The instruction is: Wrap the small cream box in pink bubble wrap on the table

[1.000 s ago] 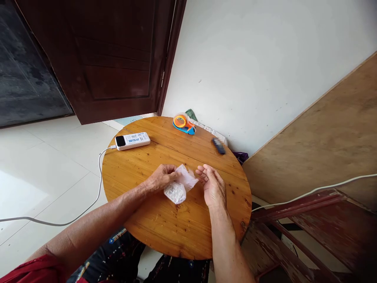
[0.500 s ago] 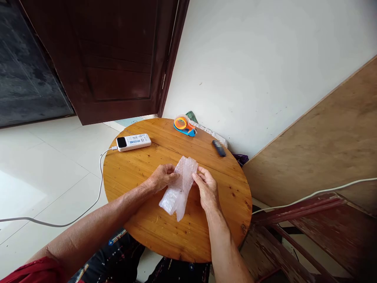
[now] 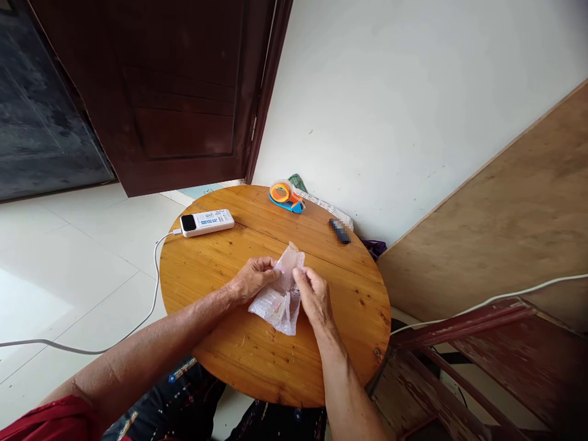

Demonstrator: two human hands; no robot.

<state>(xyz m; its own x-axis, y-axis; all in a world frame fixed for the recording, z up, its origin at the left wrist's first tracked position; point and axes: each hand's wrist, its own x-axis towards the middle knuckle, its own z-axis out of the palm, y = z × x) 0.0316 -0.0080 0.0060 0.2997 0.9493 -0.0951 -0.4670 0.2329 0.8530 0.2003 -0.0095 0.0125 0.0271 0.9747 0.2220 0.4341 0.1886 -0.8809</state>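
Note:
Between my two hands is a crumpled piece of clear bubble wrap (image 3: 278, 306), over the middle of the round wooden table (image 3: 349, 306). My left hand (image 3: 256, 278) pinches its left edge between thumb and fingers. On the opposite side my right hand (image 3: 315, 294) has its thumb and fingers closed on the right edge. The upper part of the wrap is narrow and folded, while the lower part spreads wider toward me. Whether anything lies inside the folds, I cannot tell.
A white device (image 3: 207, 222) with a black screen sits at the table's left, a cable (image 3: 156, 275) running from it. At the back stands an orange and blue tape dispenser (image 3: 285, 195). A dark, blurred object (image 3: 340, 231) lies at right. A wooden chair (image 3: 459, 355) stands lower right.
My right hand has shifted left and slightly down, closer to my left hand. The lower part of the bubble wrap has spread out wider.

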